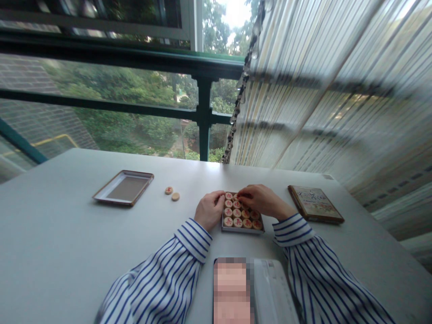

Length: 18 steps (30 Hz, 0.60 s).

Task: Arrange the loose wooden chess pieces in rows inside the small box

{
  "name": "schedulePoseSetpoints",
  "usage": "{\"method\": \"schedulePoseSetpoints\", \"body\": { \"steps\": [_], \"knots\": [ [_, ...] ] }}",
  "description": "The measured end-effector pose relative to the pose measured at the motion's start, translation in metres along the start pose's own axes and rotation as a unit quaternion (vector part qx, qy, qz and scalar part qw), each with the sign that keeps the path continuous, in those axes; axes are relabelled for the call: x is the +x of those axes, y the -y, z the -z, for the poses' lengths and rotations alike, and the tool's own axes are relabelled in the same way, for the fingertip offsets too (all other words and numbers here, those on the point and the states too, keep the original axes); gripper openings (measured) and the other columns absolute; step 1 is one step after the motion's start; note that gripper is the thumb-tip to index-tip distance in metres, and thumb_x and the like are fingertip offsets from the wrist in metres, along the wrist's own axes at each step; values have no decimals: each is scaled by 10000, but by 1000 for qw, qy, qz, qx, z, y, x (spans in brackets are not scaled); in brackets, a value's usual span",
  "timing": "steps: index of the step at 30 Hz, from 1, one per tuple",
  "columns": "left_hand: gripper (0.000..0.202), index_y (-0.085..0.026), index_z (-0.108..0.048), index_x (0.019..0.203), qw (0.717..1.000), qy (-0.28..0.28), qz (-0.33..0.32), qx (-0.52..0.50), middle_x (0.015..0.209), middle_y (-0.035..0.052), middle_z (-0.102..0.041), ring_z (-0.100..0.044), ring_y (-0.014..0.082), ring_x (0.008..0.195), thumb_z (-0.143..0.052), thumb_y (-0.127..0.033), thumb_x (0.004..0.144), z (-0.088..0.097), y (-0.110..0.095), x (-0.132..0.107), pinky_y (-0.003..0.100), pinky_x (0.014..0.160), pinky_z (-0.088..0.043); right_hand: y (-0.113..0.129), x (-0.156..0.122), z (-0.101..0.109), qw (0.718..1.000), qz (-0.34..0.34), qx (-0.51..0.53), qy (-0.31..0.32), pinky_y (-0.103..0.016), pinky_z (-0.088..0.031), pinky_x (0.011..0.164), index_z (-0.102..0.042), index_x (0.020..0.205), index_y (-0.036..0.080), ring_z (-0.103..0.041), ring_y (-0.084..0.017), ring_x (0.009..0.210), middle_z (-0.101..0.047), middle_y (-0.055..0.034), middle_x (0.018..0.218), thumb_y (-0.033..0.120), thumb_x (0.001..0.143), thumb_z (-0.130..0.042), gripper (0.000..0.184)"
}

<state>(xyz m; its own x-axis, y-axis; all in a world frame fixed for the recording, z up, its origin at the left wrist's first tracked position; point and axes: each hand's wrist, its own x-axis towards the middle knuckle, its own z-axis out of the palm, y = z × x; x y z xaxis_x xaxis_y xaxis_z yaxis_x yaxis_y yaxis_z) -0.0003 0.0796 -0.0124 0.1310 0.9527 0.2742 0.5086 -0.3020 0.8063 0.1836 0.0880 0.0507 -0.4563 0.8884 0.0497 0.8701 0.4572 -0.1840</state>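
A small shallow box (242,231) lies in front of me, filled with rows of round wooden Chinese chess pieces (237,212) with red characters. My left hand (209,209) is at the box's left side, its thumb and finger pinched on the rim near the far left corner. Over the far right part of the box is my right hand (261,199), fingers bent together on a piece in the far row. This hand hides several pieces. Left of the box, two loose pieces lie on the table: one character side up (168,191), one showing a plain face (175,196).
An upturned tray-like lid (131,203) lies at the left on the white table (67,234). A flat printed box (315,203) is at the right. Close to me are a phone (231,292) with a blurred screen and a white device (273,288). A string curtain (303,90) hangs behind.
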Motion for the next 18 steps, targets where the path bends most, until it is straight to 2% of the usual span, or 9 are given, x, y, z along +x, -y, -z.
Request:
{"method": "schedulePoseSetpoints", "body": {
  "steps": [18],
  "knots": [
    [279,-188,-646,988,999,-13,-39,18,1045,41,-639,-561,153,1000,-440,-270,819,-1,-2,0,292,933,-414,1,1,-2,1000,11,1,1,-218,-404,684,-665,961,239,-588,-149,787,-668,-41,906,305,823,-445,268]
  ]
}}
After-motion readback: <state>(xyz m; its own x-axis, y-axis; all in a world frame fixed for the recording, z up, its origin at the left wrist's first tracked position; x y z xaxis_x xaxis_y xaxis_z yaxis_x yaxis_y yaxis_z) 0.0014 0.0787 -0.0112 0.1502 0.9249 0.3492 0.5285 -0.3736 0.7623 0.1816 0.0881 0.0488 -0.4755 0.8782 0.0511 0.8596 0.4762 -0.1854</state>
